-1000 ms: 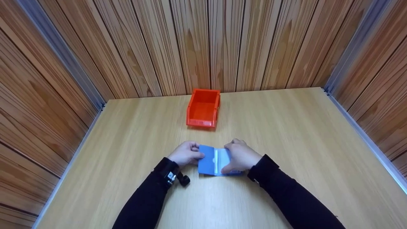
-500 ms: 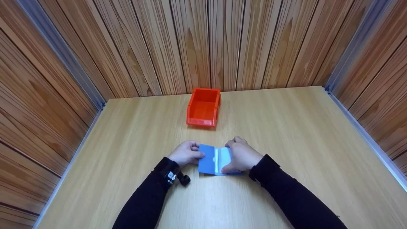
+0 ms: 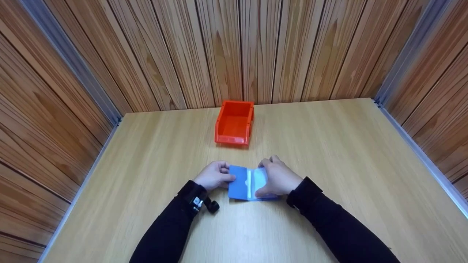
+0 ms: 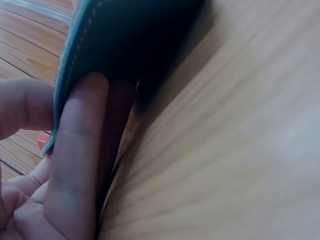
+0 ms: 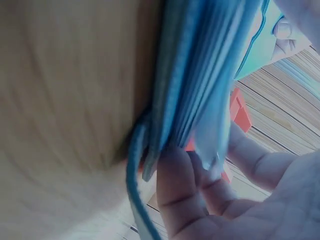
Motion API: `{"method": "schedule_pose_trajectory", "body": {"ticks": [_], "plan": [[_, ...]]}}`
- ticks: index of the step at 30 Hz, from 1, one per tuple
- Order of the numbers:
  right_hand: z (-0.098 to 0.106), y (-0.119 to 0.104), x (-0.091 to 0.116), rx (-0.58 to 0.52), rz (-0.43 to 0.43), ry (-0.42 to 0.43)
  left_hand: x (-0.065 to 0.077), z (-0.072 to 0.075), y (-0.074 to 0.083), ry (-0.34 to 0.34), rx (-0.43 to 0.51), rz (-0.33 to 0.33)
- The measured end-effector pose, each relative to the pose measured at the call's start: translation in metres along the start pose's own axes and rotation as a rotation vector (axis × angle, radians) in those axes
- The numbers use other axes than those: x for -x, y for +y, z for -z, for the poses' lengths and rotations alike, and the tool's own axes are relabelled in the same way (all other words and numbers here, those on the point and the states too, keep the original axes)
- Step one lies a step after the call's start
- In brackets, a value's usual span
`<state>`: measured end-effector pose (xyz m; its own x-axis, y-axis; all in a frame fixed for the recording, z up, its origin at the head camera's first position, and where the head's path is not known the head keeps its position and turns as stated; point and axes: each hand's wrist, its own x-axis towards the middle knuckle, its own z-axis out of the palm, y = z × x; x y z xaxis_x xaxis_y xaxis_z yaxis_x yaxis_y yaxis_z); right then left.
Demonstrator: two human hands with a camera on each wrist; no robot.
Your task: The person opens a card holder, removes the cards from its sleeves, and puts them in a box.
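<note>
A blue card holder [image 3: 239, 186] with clear plastic sleeves lies spread open between my hands in the head view, just above the table. My left hand [image 3: 214, 177] pinches the edge of its left cover; in the left wrist view the stitched cover [image 4: 130, 35] sits between thumb and fingers, lifted off the wood. On the other side my right hand [image 3: 279, 179] grips the right half, thumb near the lower edge and fingers at the top. From the right wrist, the stacked sleeves [image 5: 205, 75] and a loose strap [image 5: 132, 175] show beside the fingers. The sleeves' contents cannot be made out.
An orange-red open-front bin [image 3: 234, 126] stands beyond my hands near the back wall [image 3: 256, 51]. Wood-panelled walls enclose the table [image 3: 329, 146] at the left, back and right, with metal strips in the corners.
</note>
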<state>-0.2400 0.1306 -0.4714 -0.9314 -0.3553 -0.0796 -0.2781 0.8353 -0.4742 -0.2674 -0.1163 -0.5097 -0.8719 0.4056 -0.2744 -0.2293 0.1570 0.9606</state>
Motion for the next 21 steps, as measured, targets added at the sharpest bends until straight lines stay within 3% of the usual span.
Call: {"method": "schedule_pose_trajectory", "body": {"ticks": [11, 21], "plan": [[0.008, 0.000, -0.006, -0.192, -0.047, 0.068, 0.000, 0.001, 0.001, 0.013, -0.048, 0.001], [0.008, -0.011, 0.001, -0.303, 0.047, 0.089, -0.001, 0.000, -0.001, -0.004, 0.002, -0.012]]}}
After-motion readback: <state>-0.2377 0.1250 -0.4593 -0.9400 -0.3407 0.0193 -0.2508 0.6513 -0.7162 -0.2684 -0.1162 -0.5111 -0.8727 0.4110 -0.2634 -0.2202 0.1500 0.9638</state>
